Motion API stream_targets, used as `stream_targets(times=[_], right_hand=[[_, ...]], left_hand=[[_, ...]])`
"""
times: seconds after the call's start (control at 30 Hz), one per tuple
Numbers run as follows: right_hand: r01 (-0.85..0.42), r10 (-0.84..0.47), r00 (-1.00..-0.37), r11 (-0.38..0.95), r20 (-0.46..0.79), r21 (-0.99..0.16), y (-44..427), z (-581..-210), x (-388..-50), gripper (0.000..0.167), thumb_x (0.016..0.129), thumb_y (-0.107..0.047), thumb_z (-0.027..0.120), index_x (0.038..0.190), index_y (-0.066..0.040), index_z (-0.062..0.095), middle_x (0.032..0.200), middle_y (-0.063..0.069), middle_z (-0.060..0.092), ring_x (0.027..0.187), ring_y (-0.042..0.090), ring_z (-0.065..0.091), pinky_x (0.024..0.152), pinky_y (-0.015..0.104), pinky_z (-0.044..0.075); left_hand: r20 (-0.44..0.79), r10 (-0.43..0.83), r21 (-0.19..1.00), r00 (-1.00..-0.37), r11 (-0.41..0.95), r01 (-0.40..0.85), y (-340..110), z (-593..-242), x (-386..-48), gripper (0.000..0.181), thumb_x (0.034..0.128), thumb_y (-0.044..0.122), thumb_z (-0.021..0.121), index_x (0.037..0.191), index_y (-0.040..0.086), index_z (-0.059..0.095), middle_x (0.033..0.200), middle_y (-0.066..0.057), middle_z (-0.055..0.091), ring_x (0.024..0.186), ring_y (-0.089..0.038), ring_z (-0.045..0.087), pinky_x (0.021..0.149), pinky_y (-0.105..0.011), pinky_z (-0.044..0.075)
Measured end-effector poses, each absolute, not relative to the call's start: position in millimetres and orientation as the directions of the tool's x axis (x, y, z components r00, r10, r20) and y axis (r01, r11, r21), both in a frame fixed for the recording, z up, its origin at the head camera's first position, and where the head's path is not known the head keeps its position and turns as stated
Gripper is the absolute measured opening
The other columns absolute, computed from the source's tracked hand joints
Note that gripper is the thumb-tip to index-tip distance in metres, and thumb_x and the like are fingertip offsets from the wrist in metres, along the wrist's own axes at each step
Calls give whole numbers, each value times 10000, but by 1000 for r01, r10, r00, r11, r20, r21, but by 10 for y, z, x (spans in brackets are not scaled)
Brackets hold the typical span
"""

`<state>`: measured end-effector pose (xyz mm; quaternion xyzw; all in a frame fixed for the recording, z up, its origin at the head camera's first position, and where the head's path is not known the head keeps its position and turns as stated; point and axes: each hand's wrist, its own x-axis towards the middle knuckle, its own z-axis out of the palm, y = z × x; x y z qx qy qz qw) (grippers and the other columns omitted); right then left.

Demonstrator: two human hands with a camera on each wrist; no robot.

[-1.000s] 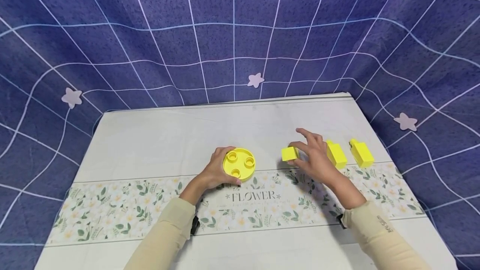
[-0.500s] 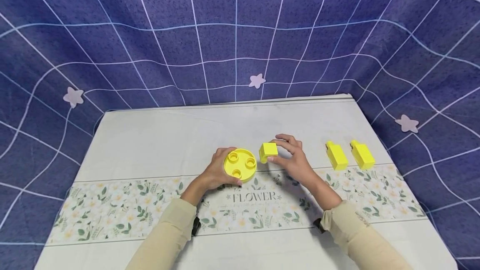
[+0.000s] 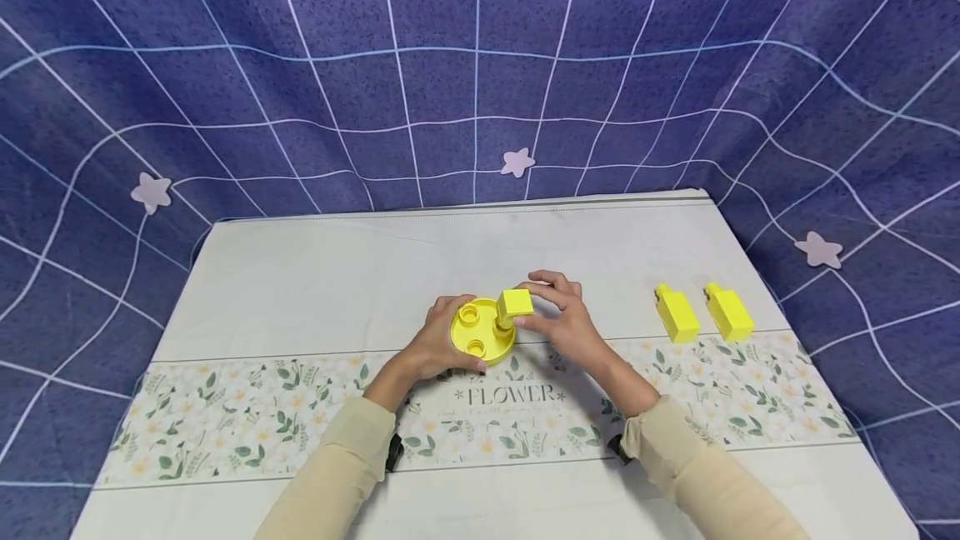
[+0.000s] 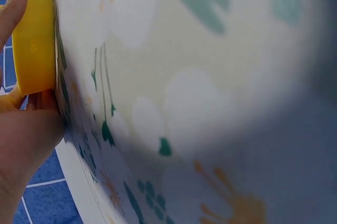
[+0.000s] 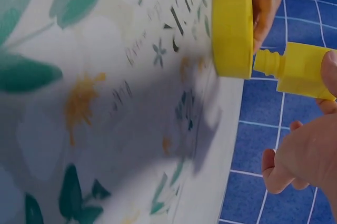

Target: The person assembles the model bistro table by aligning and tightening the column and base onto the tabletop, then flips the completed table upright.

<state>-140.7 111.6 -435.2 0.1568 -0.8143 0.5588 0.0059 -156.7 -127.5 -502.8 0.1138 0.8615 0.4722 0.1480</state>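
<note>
My view: left hand curled wide round yellow disc, right hand pinching yellow block over it, two similar blocks at three o'clock, curtain at twelve

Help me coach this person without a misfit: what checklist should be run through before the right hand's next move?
1. Round yellow base steadied: ok; the left hand grips its side on the table.
2. Yellow block held: ok; the right hand pinches it.
3. Ribbed peg facing the base: ok; it points down towards it.
4. Peg seated: not ok; its tip shows just outside the rim.
5. Peg centred over the nearest socket: cannot tell; it looks close, but exact alignment isn't clear.
6. Other two yellow blocks on the table: ok; they lie side by side.
</note>
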Motion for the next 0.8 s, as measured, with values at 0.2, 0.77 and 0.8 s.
stream_targets(times=[0.2, 0.77, 0.8], right_hand=[[-297, -235, -947, 370, 221, -880, 1073, -4646, -1445, 381, 768, -152, 809, 1135, -144, 706, 1362, 99, 468, 1171, 261, 284, 991, 531, 231], [-437, -334, -897, 570, 289, -696, 915, -4612, -1420, 710, 736, -280, 841, 1349, -168, 499, 1459, 111, 310, 1216, 310, 292, 961, 507, 200], [-445, -371, -889, 557, 269, -701, 934, -4569, -1442, 766, 737, -261, 839, 1405, -198, 468, 1503, 90, 265, 1238, 310, 277, 975, 515, 193]], left_hand=[[-156, 338, 843, -928, 535, 53, -1278, -5034, -1561, 1110, 531, 321, 952, 1462, 241, 352, 1372, 3, 343, 1233, -183, 325, 1082, -450, 298], [-160, 343, 828, -925, 558, 64, -1278, -5027, -1561, 1108, 560, 336, 936, 1476, 248, 320, 1381, 7, 331, 1243, -178, 331, 1077, -452, 310], [-159, 344, 829, -925, 556, 64, -1278, -5026, -1560, 1112, 557, 335, 937, 1477, 247, 318, 1379, 7, 332, 1242, -179, 332, 1076, -457, 310]])
